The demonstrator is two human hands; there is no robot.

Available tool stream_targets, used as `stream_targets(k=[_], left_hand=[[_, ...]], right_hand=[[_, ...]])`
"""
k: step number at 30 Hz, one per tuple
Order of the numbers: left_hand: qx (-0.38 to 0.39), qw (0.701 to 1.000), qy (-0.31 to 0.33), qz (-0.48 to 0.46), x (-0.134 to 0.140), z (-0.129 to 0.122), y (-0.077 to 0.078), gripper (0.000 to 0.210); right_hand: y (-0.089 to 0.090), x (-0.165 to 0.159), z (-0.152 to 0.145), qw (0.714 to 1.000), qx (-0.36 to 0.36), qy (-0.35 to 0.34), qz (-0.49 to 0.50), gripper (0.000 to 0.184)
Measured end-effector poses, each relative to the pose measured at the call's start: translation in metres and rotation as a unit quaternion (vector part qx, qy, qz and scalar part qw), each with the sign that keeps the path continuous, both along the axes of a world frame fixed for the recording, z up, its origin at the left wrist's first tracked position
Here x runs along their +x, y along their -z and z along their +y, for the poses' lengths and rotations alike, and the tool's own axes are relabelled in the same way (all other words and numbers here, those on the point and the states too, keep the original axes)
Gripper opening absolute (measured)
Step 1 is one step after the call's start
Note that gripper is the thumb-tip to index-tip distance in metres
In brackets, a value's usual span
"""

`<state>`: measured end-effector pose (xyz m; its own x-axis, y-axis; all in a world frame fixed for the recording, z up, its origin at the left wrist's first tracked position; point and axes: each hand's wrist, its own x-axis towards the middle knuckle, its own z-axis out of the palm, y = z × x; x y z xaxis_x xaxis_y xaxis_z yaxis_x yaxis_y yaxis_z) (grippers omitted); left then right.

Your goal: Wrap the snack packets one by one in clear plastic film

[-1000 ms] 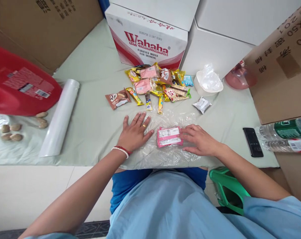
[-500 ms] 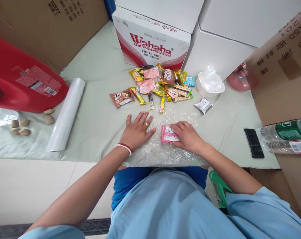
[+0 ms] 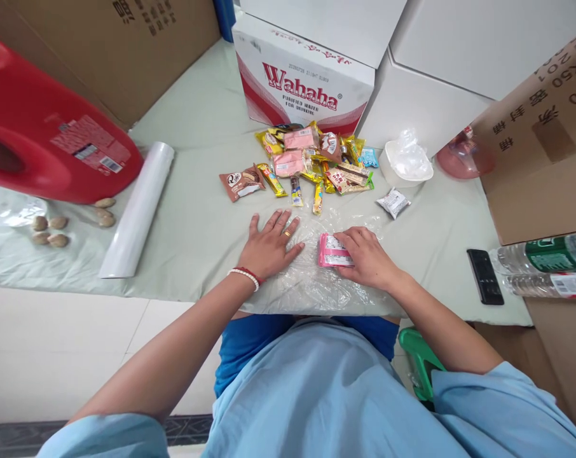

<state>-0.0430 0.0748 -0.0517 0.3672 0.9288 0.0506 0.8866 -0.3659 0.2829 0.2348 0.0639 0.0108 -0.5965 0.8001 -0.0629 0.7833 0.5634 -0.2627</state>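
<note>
My right grip (image 3: 365, 257) clasps a rectangular pink-and-white plastic packet (image 3: 330, 251). My left grip (image 3: 269, 252) lies spread, tabletop (image 3: 197, 238) open leftward, front edge near.

Two hands are seen, one left hand (image 3: 270, 253) and one right hand (image 3: 367, 257). One labelled pink packet (image 3: 329, 252) is counted under the right hand's fingers, and two paler pink packets (image 3: 288, 163) in the heap. Two brown packets (image 3: 243, 184), one blue packet (image 3: 369, 157) and one silver packet (image 3: 393, 203) are shown; the yellow packets (image 3: 318, 198) are too overlapped to be counted. Seven nut-like lumps (image 3: 58, 240) can be made out. Two bottles (image 3: 548, 254), one phone (image 3: 485, 277), one white roll (image 3: 138, 210), one red jug (image 3: 54, 121) and one white tub (image 3: 407, 180) are counted.
</note>
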Motion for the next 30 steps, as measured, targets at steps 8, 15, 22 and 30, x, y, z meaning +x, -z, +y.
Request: stream_targets(k=[8, 15, 22, 30], left_hand=[[0.005, 1.0, -0.003, 0.0, 0.001, -0.001, 0.0, 0.067], [0.0, 1.0, -0.006, 0.006, -0.001, 0.001, 0.001, 0.068], [0.066, 0.995, -0.062, -0.046, -0.015, -0.008, -0.009, 0.065], [0.055, 0.961, 0.229, -0.143, -0.038, -0.093, -0.009, 0.043]], right_hand=[[0.014, -0.009, 0.0, 0.999, -0.034, -0.008, 0.011, 0.073], [0.021, -0.006, 0.0, 0.999, -0.04, -0.002, 0.022, 0.076], [-0.003, 0.046, -0.027, 0.975, 0.05, 0.112, 0.186, 0.04], [0.026, 0.091, -0.12, 0.971, -0.018, 0.1, 0.214, 0.033]])
